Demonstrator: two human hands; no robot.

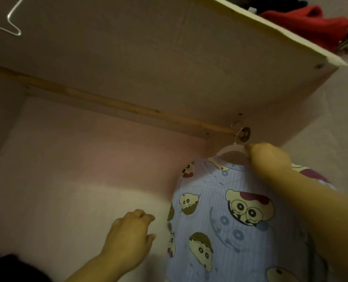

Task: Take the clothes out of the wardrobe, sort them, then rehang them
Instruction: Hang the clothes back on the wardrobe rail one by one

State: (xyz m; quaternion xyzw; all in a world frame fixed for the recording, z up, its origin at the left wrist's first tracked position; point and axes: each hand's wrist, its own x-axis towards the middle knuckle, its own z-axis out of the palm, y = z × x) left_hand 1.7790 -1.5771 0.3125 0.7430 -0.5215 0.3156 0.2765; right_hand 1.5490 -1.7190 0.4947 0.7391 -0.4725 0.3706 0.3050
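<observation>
A wooden rail (112, 104) is seen from below, under the wardrobe's shelf board (169, 58). A white hanger (233, 148) is hooked over the rail at its far right end, right by the round bracket (246, 134). A blue cartoon-print top (219, 210) is carried on the hanger and hangs straight down below that end of the rail.

The hanger's shoulder, just under the rail end, is gripped by the right hand (268, 157), w/ fingers curled tight on the plastic. The left hand (130, 237) is held well below the rail's mid part, just left of the top's edge. Its fingers are loosely curled w/ a narrow gap to the thumb, and nothing is held. Contact w/ the cloth can't be made out.

A bare wire hanger (12, 21) is seen above the rail's left end. Red clothes (311, 19) are piled on the shelf above the rail's right end.
</observation>
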